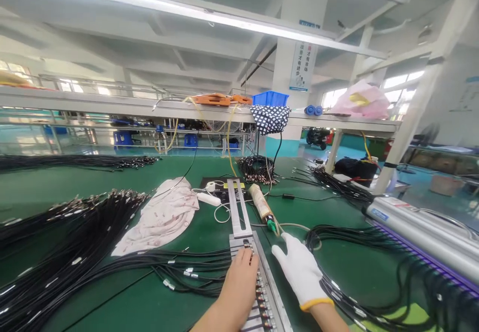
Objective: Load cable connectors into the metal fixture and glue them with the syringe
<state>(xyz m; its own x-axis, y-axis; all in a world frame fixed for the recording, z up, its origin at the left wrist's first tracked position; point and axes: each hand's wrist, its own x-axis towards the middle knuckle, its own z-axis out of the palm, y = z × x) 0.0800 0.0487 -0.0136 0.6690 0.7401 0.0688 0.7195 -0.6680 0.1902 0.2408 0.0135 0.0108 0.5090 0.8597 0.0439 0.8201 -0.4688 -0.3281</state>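
My bare left hand (239, 277) rests on a long metal fixture rail (269, 277) that holds a row of cable connectors; its fingers are curled together at the rail's top end, near a connector. My right hand (299, 267), in a white glove with a yellow cuff, lies beside the rail with fingers together, reaching toward a green-tipped tool (264, 207) with a tan handle. Black cables (179, 267) run from the left into the rail. More black cables (337, 237) loop on the right.
A large bundle of black cables (71, 232) covers the left of the green table (56, 182). A pink cloth (164, 217), a white charger and a slotted metal bar (237, 207) lie ahead. A silver machine (422, 232) stands right. A shelf (149, 105) crosses above.
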